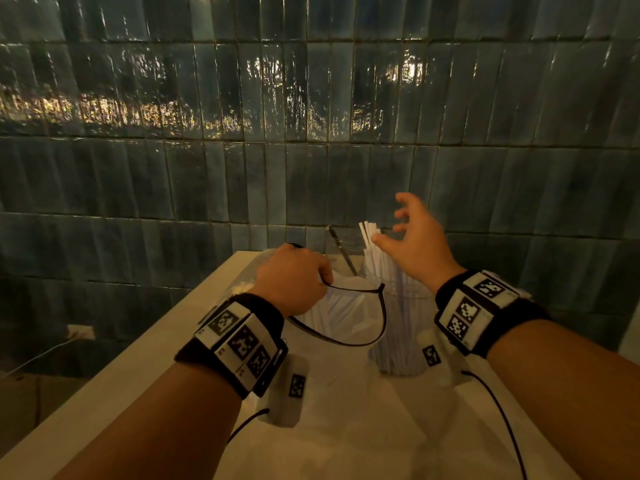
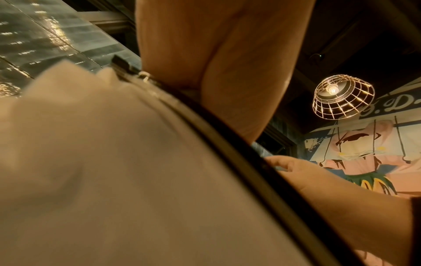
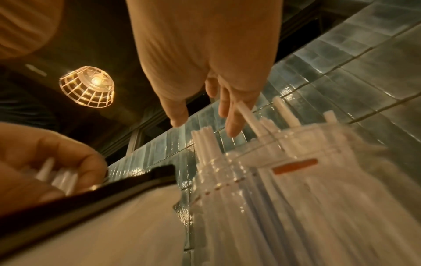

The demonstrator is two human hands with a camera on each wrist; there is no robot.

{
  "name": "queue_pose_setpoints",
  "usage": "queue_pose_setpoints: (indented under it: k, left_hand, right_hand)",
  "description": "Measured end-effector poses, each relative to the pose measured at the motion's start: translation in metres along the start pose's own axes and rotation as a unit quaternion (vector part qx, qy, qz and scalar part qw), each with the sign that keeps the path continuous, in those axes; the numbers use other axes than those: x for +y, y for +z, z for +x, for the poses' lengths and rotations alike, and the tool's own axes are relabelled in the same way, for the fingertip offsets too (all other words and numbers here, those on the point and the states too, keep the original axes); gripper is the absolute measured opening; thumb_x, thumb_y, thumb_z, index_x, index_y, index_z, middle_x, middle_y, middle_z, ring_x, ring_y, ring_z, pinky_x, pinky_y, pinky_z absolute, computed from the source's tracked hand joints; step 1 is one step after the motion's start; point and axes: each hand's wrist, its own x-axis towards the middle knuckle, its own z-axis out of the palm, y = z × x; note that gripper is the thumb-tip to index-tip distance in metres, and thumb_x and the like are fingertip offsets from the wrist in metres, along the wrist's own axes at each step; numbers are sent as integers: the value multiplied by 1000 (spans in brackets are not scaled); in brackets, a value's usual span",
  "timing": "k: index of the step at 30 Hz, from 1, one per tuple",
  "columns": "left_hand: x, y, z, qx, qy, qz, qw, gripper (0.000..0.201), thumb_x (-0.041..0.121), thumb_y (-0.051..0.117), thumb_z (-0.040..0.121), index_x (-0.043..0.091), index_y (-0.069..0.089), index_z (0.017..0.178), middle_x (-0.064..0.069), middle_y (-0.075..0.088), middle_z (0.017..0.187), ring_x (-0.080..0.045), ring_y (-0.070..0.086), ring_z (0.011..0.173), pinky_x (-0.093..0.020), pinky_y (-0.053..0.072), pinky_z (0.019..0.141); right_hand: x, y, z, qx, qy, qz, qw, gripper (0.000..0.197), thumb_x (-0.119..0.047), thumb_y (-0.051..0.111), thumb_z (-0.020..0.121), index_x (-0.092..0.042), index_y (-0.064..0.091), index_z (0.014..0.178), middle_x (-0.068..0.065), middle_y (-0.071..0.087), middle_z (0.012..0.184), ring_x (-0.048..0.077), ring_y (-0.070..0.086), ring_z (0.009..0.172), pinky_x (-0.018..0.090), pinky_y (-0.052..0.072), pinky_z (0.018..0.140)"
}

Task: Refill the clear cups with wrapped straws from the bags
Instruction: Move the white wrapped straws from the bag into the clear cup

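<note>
Straws in cup: I see a bundle of white paper-wrapped straws (image 1: 372,251) standing upright and a little tilted in a clear cup (image 1: 401,327) on the pale table (image 1: 114,375), close to the tiled wall. Their tops stick out above the rim.

Cup: It is transparent, with the straws visible through its wall. In the right wrist view it carries a small orange-red mark (image 3: 295,166); I cannot read any text on it.

Bag: A clear plastic bag (image 1: 332,317) with a dark zip edge (image 1: 363,317) lies just left of the cup, its mouth open. More wrapped straws (image 1: 332,306) show inside it.

Left hand: My left hand (image 1: 294,275) grips the dark edge of the bag, fingers curled around it. In the right wrist view some white straw ends (image 3: 61,178) show just by these fingers; I cannot tell whether the hand holds them too.

Right hand: My right hand (image 1: 412,237) is over the tops of the straws in the cup, with fingers spread and loose. It holds nothing. The thumb is just beside the straw tops; touching or not, I cannot tell.

Writing: On the painted wall in the left wrist view I see letters (image 2: 407,102), something like "D", too blurred to read.

Wrist bands: Both wrists wear black bands with black-and-white square markers (image 1: 239,341).
</note>
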Motion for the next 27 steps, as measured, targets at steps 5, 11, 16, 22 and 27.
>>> queue_pose_setpoints:
  k: [5,11,16,22,27]
  left_hand:
    - [0,-1,0,1,0,-3,1000,12,29,57,87,36,66,92,8,63,106,-11,56,98,-31,49,87]
    - [-3,0,0,1,-1,2,1000,12,29,57,87,36,65,91,8,63,107,-12,53,103,-33,48,91]
    - [-5,1,1,-5,-4,6,1000,11,30,57,86,38,64,88,9,63,104,-13,53,102,-34,49,90]
    - [-4,1,1,1,-2,14,1000,12,30,56,86,38,65,88,10,64,99,-12,57,92,-31,51,83]
    - [-4,0,-1,1,-6,9,1000,12,30,56,86,38,64,86,10,64,99,-11,57,92,-32,51,84]
  right_hand:
    - [-5,9,6,-122,-111,-232,959,70,-38,56,90,-20,21,148,2,16,156,24,12,144,41,22,112]
    - [12,18,2,-259,-89,-382,883,45,-35,37,99,-19,36,141,3,32,151,25,21,142,50,22,110]
    - [3,8,3,-249,-98,-441,856,38,-43,30,98,-27,57,120,1,58,125,24,46,121,53,29,102]
    - [1,-1,-2,-267,-23,-388,882,51,-49,27,97,-17,53,127,8,55,131,27,52,116,44,38,100]
    - [-1,-5,-4,-236,-20,-296,925,42,-45,37,97,-14,57,118,9,60,120,26,56,109,36,43,88]
